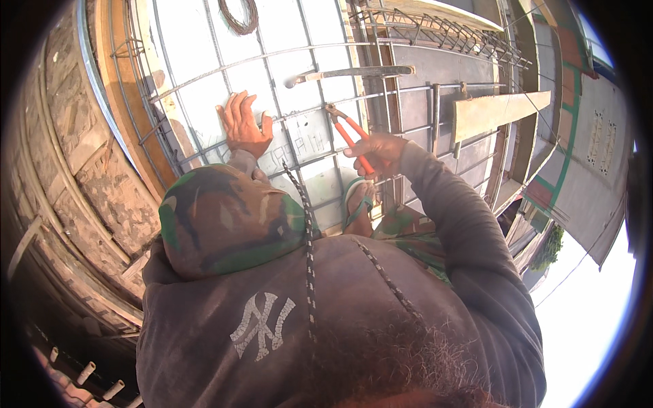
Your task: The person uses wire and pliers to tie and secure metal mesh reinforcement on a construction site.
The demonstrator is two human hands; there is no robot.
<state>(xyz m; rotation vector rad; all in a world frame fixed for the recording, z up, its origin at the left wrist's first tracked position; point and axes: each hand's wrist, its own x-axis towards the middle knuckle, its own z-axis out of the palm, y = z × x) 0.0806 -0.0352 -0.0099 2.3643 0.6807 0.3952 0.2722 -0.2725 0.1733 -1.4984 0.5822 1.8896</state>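
Note:
My right hand (381, 149) is closed round the orange-red handles of a pair of end-cutting pincers (350, 136). The jaws are at a crossing of the steel bar mesh (299, 161); whether they grip tie wire is too small to tell. My left hand (246, 129) is spread, its fingers apart over the white sheet (197, 112) beside the mesh bars, and nothing shows in it. Beyond both hands, a long dark metal bar (354, 72) with a bent, rounded end lies across the mesh. Farther off rests a coil of thin wire (239, 19).
My bent knee in camouflage trousers (231, 217) and a sandalled foot (359, 204) are close to the mesh. A pale board (502, 114) lies on bars at the right. A reinforcing cage (449, 30) runs along the far right; woven matting (88, 163) is at the left.

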